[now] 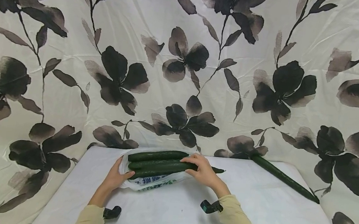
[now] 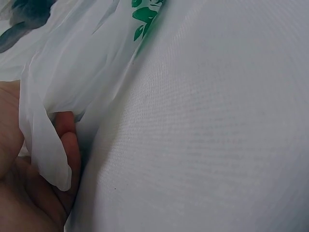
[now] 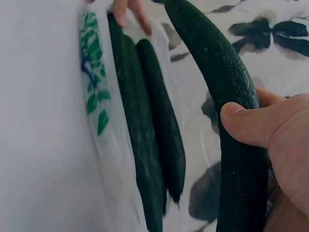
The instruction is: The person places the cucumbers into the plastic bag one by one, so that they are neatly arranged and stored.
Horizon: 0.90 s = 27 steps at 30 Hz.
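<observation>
A white plastic bag (image 1: pixel 134 185) with blue and green print lies at the table's far side, several dark green cucumbers (image 1: pixel 158 156) side by side in its mouth. At the bag's left end my left hand (image 1: pixel 113 179) holds the edge, thumb beside the nearest cucumber. Thin plastic (image 2: pixel 46 140) passes between that thumb and the fingers in the left wrist view. My right hand (image 1: pixel 204 172) grips a long cucumber (image 3: pixel 241 169) around its middle, thumb across the top. In the right wrist view it stands apart from the bagged cucumbers (image 3: pixel 159 116).
One more cucumber (image 1: pixel 286 179) lies slantwise along the right part of the white-covered table (image 1: pixel 167 218). Behind the table hangs a pale cloth (image 1: pixel 154 98) with dark flowers. Black wrist cameras (image 1: pixel 211 207) sit on both wrists.
</observation>
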Tool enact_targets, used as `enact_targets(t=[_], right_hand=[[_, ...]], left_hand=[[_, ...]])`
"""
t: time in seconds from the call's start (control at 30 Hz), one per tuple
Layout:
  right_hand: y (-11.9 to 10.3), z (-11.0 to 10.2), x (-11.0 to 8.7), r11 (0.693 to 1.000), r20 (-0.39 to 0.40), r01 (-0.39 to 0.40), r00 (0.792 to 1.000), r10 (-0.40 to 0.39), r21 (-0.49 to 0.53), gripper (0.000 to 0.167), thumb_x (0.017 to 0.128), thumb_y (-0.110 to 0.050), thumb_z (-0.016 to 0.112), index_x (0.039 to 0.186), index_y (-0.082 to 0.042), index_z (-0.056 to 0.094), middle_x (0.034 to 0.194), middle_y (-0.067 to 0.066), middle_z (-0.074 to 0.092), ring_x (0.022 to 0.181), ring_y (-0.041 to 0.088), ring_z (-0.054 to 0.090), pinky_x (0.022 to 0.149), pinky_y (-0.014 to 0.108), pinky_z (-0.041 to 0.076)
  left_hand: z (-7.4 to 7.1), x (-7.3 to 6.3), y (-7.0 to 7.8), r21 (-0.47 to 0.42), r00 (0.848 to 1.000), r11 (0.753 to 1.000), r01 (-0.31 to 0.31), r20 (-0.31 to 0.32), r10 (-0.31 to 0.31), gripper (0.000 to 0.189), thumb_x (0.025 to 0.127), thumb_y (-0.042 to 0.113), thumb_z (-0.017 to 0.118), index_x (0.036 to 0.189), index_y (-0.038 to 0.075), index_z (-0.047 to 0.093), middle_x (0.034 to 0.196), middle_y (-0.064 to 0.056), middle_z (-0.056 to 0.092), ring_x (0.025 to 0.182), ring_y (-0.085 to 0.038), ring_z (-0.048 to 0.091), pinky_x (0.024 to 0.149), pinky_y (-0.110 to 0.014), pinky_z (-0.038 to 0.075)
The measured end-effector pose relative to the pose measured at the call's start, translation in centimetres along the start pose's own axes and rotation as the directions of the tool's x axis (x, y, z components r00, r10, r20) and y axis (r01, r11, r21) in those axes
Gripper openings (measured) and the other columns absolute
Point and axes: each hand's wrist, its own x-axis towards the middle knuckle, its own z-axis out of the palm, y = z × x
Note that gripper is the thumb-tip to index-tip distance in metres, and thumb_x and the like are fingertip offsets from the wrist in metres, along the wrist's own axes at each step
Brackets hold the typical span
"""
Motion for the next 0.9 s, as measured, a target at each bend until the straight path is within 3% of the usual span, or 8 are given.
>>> enact_targets(t=[0.23, 0.47, 0.6, 0.9], right_hand=[[-1.1, 1.8, 2.5, 1.000, 0.018, 0.027, 0.999, -0.027, 0.014, 0.041, 0.086, -0.007, 0.074, 0.123, -0.021, 0.067, 0.105, -0.004, 0.056, 0.096, 0.017, 0.049, 0.080, 0.039, 0.042], [-2.1, 2.8, 4.8, 0.998, 0.031, 0.032, 0.999, -0.034, 0.045, 0.039, 0.087, -0.007, 0.072, 0.124, -0.018, 0.067, 0.105, -0.004, 0.055, 0.094, 0.016, 0.048, 0.080, 0.038, 0.043], [-2.0, 3.5, 5.9, 0.998, 0.035, 0.043, 0.998, -0.045, 0.044, 0.038, 0.087, -0.007, 0.072, 0.124, -0.015, 0.067, 0.104, -0.002, 0.056, 0.095, 0.017, 0.049, 0.087, 0.042, 0.040], [-1.5, 4.7, 7.4, 0.999, 0.070, -0.030, 0.997, 0.028, 0.027, 0.037, 0.088, -0.011, 0.072, 0.124, -0.022, 0.068, 0.105, -0.005, 0.054, 0.100, 0.017, 0.048, 0.094, 0.042, 0.037]], left_hand=[[0.0, -0.1, 0.0, 0.042, 1.000, 0.999, 0.003, -0.014, -0.002, 0.092, 0.084, 0.019, 0.077, 0.153, 0.002, 0.018, 0.154, -0.027, 0.022, 0.141, -0.046, 0.017, 0.112, -0.059, 0.015], [0.0, -0.1, -0.2, 0.042, 1.000, 0.999, -0.003, -0.026, 0.004, 0.092, 0.085, 0.019, 0.077, 0.154, 0.005, 0.018, 0.154, -0.026, 0.022, 0.141, -0.046, 0.016, 0.111, -0.061, 0.015], [0.0, 0.0, -0.3, 0.037, 0.999, 0.999, -0.021, -0.026, 0.022, 0.091, 0.085, 0.017, 0.077, 0.154, 0.005, 0.019, 0.153, -0.026, 0.025, 0.141, -0.046, 0.017, 0.111, -0.062, 0.015], [0.0, 0.2, -0.6, 0.045, 0.999, 0.998, -0.034, -0.027, 0.036, 0.088, 0.085, 0.016, 0.077, 0.153, 0.004, 0.022, 0.153, -0.025, 0.026, 0.142, -0.044, 0.016, 0.112, -0.062, 0.013]])
